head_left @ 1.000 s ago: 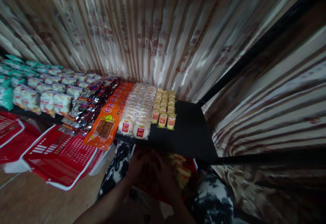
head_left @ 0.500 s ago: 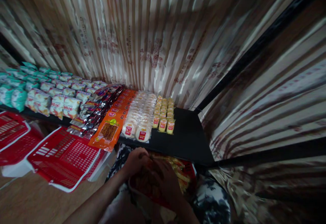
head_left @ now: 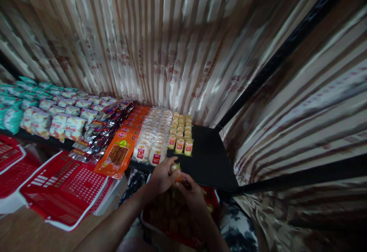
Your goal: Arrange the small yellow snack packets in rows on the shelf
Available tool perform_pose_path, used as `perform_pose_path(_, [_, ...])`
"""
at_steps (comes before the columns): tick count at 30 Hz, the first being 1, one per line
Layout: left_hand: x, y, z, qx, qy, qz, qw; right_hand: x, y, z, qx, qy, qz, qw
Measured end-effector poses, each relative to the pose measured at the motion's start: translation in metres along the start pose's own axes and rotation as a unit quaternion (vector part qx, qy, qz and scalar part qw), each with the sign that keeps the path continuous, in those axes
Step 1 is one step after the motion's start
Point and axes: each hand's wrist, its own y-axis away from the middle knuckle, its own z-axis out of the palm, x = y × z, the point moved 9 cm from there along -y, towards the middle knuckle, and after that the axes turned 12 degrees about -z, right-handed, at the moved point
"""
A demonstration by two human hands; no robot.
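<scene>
Between my two hands, just over the shelf's front edge, is a small yellow packaged snack (head_left: 176, 167) in clear wrap. My left hand (head_left: 163, 177) pinches it from the left, and the fingers of my right hand (head_left: 191, 191) close on its lower right side. Below them a red basket (head_left: 215, 198) rests at my lap; similar yellow packs lie in it, dark and partly hidden by my forearms. Matching yellow snacks (head_left: 179, 145) stand in three rows on the black shelf (head_left: 209, 152), beyond my hands.
Left of the yellow rows lie round white packaged crackers (head_left: 156, 156), orange snack bags (head_left: 118, 154), silvery red packs (head_left: 97, 137), white bags (head_left: 75, 128) and teal bags (head_left: 13, 119). Red baskets (head_left: 65, 191) stand below the shelf. A striped curtain (head_left: 160, 46) and black poles (head_left: 275, 65) enclose it.
Both hands have risen from the basket toward the shelf edge, bringing a yellow snack pack into view between the fingers. The camera view has shifted slightly.
</scene>
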Motion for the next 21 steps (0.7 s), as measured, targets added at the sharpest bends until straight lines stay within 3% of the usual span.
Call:
perform_pose_path(3, [-0.003,0.012,-0.007,0.126,0.021,-0.004,0.992,0.003,-0.016,-0.009,0.043,0.016,0.01,0.999])
perform_pose_path(5, [-0.006,0.021,-0.002,0.154,0.03,-0.005,0.988,0.006,-0.028,-0.015,0.069,0.049,0.012,0.996])
perform_pose_path(12, [-0.031,0.011,0.038,0.079,0.119,-0.087,0.986,0.02,-0.066,-0.012,0.11,0.103,0.0,0.989])
perform_pose_path(21, [-0.041,-0.007,0.042,0.071,0.174,-0.131,0.973,0.023,-0.083,0.0,0.148,0.11,-0.034,0.982])
